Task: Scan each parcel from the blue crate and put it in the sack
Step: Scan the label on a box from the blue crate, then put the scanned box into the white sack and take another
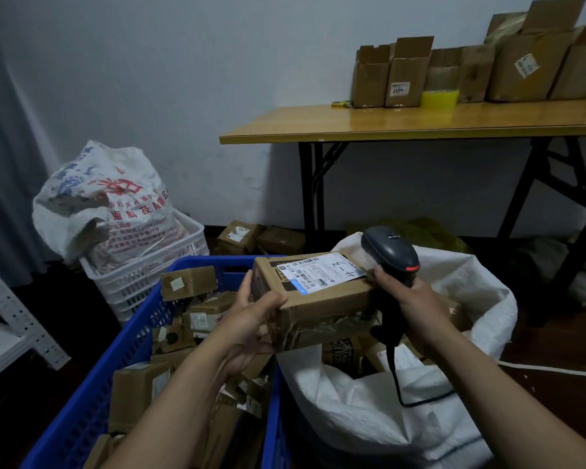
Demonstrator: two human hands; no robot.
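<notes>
I see a pale wall (183, 79) behind a wooden table (420, 123) lined with boxes (403, 76); below, the crate (132, 333) is heaped with parcels (139, 390); the sack (369, 401) beside it holds a few; the left hand (251, 319) grips one parcel (325, 306) over both rims; the right hand (413, 299) is curled round the scanner (391, 252), just beside the label (315, 272).

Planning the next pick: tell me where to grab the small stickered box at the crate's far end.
Grip the small box across its two short ends, reaching down from above. It lies uppermost by the far wall of the crate, long side across and slightly tilted, and both ends look free, so this is probably the easiest hold.
</notes>
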